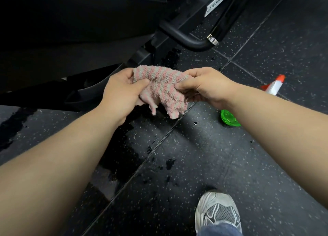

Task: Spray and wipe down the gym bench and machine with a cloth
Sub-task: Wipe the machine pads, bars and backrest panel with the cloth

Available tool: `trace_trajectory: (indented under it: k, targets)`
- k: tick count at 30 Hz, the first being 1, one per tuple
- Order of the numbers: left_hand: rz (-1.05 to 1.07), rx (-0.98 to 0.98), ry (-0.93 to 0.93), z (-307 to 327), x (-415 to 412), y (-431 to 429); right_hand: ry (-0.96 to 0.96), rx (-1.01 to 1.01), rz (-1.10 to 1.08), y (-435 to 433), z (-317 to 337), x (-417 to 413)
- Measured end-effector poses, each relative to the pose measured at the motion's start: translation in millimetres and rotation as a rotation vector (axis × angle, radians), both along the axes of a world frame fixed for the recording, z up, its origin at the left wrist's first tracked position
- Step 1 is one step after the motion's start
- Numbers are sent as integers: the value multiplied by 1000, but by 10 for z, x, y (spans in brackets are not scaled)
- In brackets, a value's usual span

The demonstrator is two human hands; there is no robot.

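A pink-and-grey striped cloth (162, 88) is gripped between the left hand (122, 92) and right hand (204, 86), with a spray bottle (248, 102) lying at three o'clock on the speckled floor (177, 164).

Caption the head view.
Left hand and right hand grip the cloth above the wet floor; bottle on the floor nearby.

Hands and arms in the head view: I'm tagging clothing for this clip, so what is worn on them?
Nothing shows on them. The left hand and right hand are ungloved, with no rings or watch visible. The left forearm and right forearm are bare, with no sleeves as far as the frame edge.
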State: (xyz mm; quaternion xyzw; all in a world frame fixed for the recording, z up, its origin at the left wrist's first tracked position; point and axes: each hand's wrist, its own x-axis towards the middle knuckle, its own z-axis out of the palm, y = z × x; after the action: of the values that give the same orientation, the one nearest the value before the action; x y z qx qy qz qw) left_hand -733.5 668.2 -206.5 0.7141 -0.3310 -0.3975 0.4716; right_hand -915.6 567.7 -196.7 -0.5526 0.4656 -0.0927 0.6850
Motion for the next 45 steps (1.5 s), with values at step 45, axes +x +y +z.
trace_trajectory:
  k: [45]
  targets:
    - [462,184,312,-612,-89,-639,82,9,-100,-187,-618,262]
